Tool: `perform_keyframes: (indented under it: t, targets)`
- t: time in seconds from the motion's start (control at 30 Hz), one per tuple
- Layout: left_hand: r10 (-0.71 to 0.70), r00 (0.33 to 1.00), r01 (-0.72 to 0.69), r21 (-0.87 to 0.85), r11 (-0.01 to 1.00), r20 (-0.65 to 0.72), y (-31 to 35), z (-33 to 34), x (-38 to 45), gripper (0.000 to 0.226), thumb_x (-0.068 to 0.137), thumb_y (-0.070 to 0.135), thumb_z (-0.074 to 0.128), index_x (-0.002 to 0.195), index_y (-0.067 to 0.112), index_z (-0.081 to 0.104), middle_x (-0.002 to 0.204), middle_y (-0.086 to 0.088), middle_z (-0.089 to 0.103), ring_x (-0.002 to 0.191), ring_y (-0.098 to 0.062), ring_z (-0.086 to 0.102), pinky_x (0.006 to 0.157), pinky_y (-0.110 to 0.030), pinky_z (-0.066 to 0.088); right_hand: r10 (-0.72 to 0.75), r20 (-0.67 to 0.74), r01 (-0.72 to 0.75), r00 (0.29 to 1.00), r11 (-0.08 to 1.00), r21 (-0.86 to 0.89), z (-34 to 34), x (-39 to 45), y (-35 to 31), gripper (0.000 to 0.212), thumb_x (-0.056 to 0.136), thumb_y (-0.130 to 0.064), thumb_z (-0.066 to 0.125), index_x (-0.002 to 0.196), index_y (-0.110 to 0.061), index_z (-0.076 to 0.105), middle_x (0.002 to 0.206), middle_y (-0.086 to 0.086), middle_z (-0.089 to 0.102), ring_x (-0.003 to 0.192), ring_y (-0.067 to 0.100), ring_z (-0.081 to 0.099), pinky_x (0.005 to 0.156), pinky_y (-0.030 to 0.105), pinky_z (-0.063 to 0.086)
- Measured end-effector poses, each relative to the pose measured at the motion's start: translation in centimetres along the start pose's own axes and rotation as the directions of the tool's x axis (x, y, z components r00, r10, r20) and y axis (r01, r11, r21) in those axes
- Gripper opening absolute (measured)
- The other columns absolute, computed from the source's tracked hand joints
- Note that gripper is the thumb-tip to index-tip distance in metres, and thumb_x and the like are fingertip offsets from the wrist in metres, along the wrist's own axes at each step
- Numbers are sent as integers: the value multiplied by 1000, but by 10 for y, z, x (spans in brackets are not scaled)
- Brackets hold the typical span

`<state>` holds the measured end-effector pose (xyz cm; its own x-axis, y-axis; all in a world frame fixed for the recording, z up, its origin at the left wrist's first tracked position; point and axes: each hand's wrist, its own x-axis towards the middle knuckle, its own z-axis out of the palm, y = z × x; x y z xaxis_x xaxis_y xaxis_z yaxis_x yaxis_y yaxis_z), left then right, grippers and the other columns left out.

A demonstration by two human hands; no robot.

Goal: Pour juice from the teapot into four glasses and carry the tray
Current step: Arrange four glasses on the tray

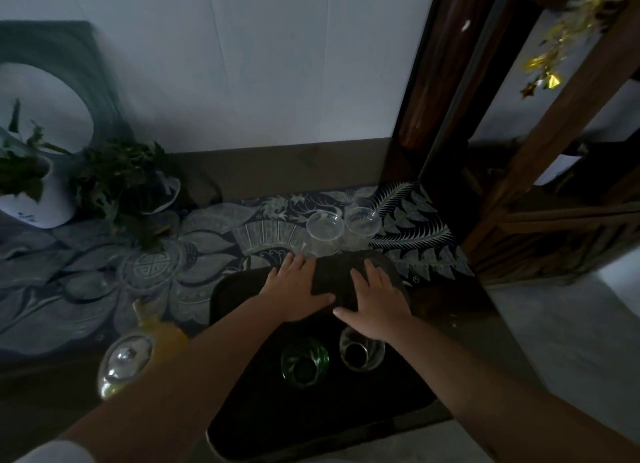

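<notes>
Dark tray [242,410] carries only a green glass [304,361] and a clear glass [362,353], two more glasses [341,225] wait beyond it, and the teapot [126,357] sits left, so the left hand [298,289] and right hand [375,301], flat, open and holding nothing, may knock them.

both hands [298,291] [375,301] flat on dark tray [235,289]; green glass [304,361], clear glass [362,353] on tray; two glasses [325,227] [362,220] behind; teapot [126,358] left.
</notes>
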<state>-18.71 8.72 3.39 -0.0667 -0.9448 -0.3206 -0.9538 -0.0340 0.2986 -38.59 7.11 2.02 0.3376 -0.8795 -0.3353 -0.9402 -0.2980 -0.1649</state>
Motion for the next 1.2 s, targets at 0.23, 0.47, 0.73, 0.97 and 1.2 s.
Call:
perform_keyframes:
  t: [0.23, 0.47, 0.73, 0.97, 1.2]
  targets:
    - [114, 992, -114, 14, 993, -52, -5, -41, 78, 95, 88, 68, 48, 157, 23, 2, 168, -6, 0, 154, -30, -2, 119, -58, 13, 135, -153, -136, 979, 991, 3, -48, 64, 6, 92, 82, -68, 44, 151, -23, 3, 162, 7, -15, 148, 30, -8, 110, 60, 20]
    - [89, 996, -89, 52, 995, 15, -2, -56, 131, 104, 78, 58, 71, 157, 23, 12, 167, -10, 6, 153, -35, 2, 118, -59, 19, 165, -119, -158, 979, 985, 63, -77, 120, 16, 83, 84, -46, 60, 150, -24, 14, 163, 6, -11, 148, 32, -6, 108, 60, 26]
    - [20, 988, -21, 4, 1000, 151, 5, -49, 164, 110, 74, 41, 83, 157, 33, 11, 167, -12, 0, 151, -43, -6, 117, -66, 20, -11, 109, 18, 994, 997, -69, -91, 171, 18, 104, 73, -47, 75, 153, -26, 12, 163, 14, -2, 146, 40, -7, 115, 54, 7]
    - [1, 991, -5, 30, 1000, 133, 9, -47, 175, 111, 70, 36, 87, 156, 33, 16, 164, -13, 18, 148, -40, 24, 114, -58, 32, -21, 71, 21, 997, 1000, 6, -91, 188, 21, 87, 66, -41, 82, 139, -25, 37, 142, 15, 40, 129, 40, 40, 100, 54, 42]
    - [-51, 986, 37, 89, 995, 158, 18, -53, 173, 112, 64, 32, 91, 152, 36, 22, 155, -13, 32, 138, -41, 40, 106, -59, 43, -27, 110, 26, 994, 1000, 6, -95, 189, 25, 97, 59, -28, 89, 140, -16, 38, 143, 12, 44, 128, 36, 46, 101, 51, 44]
